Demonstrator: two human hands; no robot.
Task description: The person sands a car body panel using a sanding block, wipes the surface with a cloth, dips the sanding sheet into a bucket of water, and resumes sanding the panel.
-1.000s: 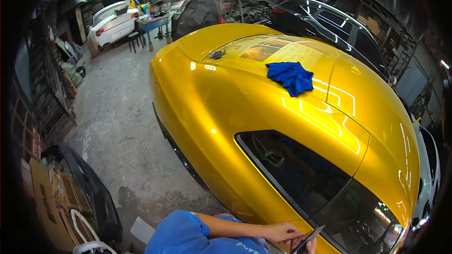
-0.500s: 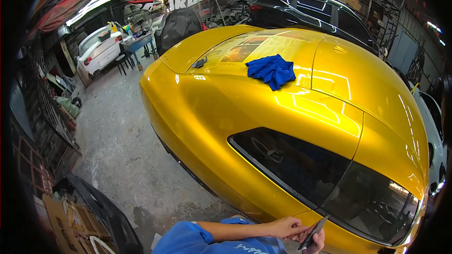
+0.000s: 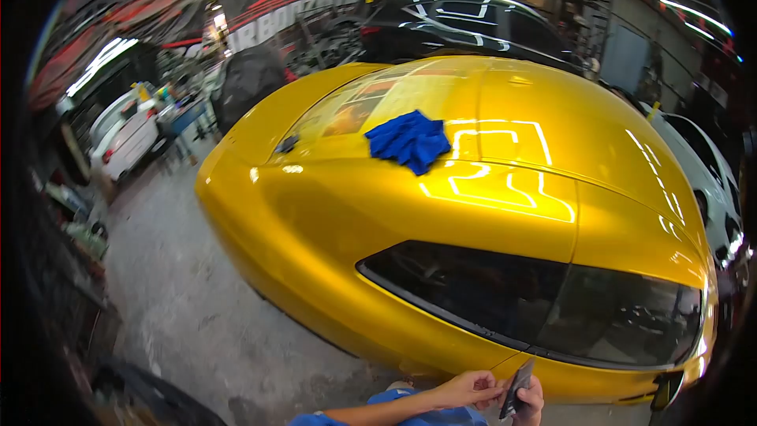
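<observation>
At the bottom of the head view, my right hand [image 3: 531,399] is wrapped round a dark, flat, pointed piece [image 3: 517,389], held upright beside the yellow car [image 3: 331,276]. My left hand [image 3: 471,389] reaches in from the left, its fingertips pinched together close to the piece's left edge; whether they hold anything is too small to tell. Just beyond both hands are the car's dark side windows [image 3: 465,284]. A crumpled blue cloth [image 3: 408,140] lies on the car's upper surface. Farther left on it sits a small dark object [image 3: 288,143].
A black car [image 3: 473,24] stands behind the yellow one, a white car [image 3: 126,138] at the far left beside a blue table [image 3: 186,120]. Another pale car [image 3: 702,159] is at the right. Grey concrete floor [image 3: 173,284] runs along the left; dark parts [image 3: 150,394] lie at bottom left.
The view has turned right, so the car and cloth appear farther left. My right hand still holds the dark piece, now more upright. My left hand stays close beside it.
</observation>
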